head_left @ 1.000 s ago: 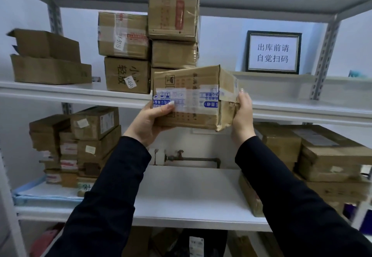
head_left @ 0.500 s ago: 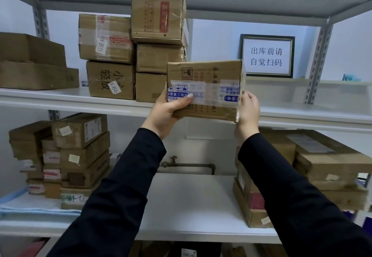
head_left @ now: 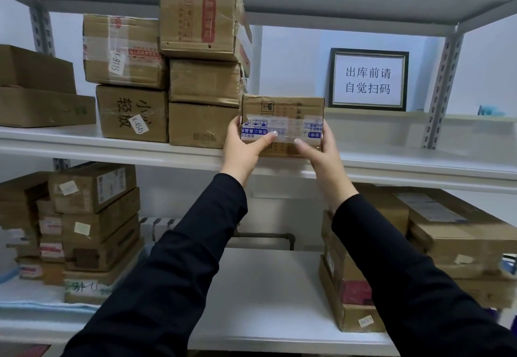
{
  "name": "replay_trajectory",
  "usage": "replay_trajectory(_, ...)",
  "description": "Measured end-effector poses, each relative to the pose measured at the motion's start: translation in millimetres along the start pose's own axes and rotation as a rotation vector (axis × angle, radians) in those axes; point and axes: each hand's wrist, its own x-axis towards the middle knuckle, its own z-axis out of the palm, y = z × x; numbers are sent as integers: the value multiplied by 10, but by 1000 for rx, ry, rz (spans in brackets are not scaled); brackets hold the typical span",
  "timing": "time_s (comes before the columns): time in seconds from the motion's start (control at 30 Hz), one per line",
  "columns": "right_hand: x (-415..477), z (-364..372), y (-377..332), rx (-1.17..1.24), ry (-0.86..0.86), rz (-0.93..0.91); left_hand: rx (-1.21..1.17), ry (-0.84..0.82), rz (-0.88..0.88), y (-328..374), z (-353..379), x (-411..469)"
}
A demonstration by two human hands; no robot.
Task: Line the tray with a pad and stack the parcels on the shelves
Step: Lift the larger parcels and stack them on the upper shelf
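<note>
The parcel, a brown carton with a band of clear tape and blue-printed labels across its front, is upright at the upper shelf, just right of the stack and touching or almost touching its bottom box. Its lower edge is level with the shelf board; whether it rests there cannot be told. Both hands grasp it: the left hand wraps its left end with the thumb laid across the tape, and the right hand takes the right end, thumb on the front, the other fingers hidden behind the carton. Dark sleeves reach up from below. The stack is three boxes high, with two more boxes piled to its left and flat cartons farther left. A framed sign leans on the wall behind, to the right of the parcel. On the lower shelf piles of boxes stand at both ends, the left pile on a pale blue pad
</note>
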Motion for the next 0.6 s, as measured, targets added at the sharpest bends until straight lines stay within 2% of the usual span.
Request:
replay_trajectory(0.17,74,-57,209,-217,125,19,194,46,-7,-125,-24,72)
replay_trajectory(0.27,141,-5,271,-317,161,-8,182,29,-31,-189,-75,123)
replay_trajectory(0.33,184,32,308,-349,179,5,196,86,-58,-220,-104,157)
replay_trajectory(0.43,245,51,368,-521,214,80,229,172,-94,-252,-150,199)
replay_trajectory(0.6,285,68,375,-630,198,170,246,123,-117,-268,-149,203)
